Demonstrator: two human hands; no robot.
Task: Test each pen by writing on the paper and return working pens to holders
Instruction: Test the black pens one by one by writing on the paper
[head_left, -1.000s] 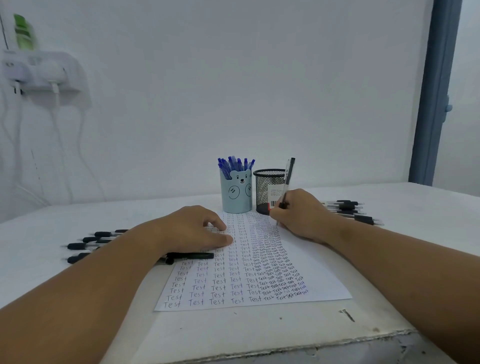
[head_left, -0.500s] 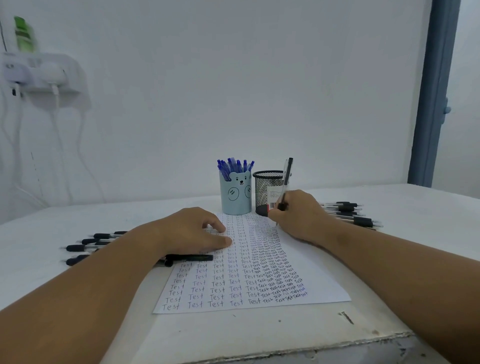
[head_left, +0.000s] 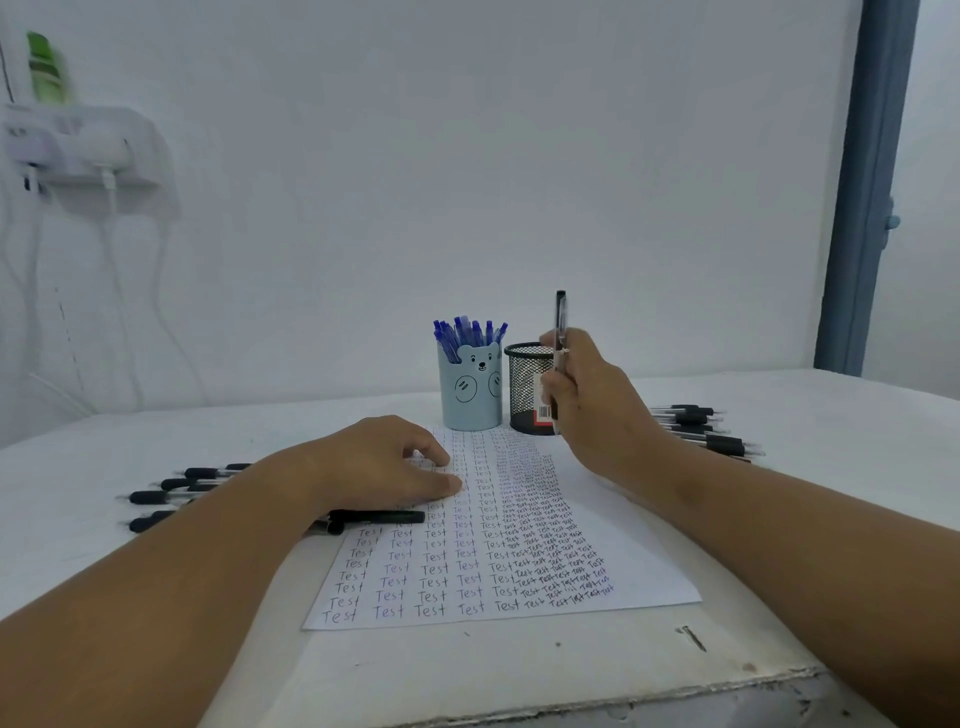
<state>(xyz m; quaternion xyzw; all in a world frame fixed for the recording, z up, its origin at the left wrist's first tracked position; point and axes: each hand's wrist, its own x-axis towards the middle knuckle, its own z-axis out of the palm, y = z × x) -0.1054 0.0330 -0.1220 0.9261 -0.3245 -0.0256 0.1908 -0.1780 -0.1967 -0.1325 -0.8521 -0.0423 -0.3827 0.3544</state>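
Risk: pen (head_left: 560, 332) could clip the mesh holder (head_left: 527, 389) rim and tip it, I reckon, since that cup looks light and my approach comes from the side.
Right hand (head_left: 597, 395): pinching the pen upright, lifted off the paper (head_left: 613, 519), just right of the mesh holder.
Left hand (head_left: 384, 462): flat on the paper, fingers relaxed, near-left of the mesh holder.
Mesh holder: looks empty from here.
Bear cup (head_left: 470, 392): touching the mesh holder's left side, full of blue pens (head_left: 467, 332).
Counter (head_left: 831, 415): loose black pens well left and right of the mesh holder.
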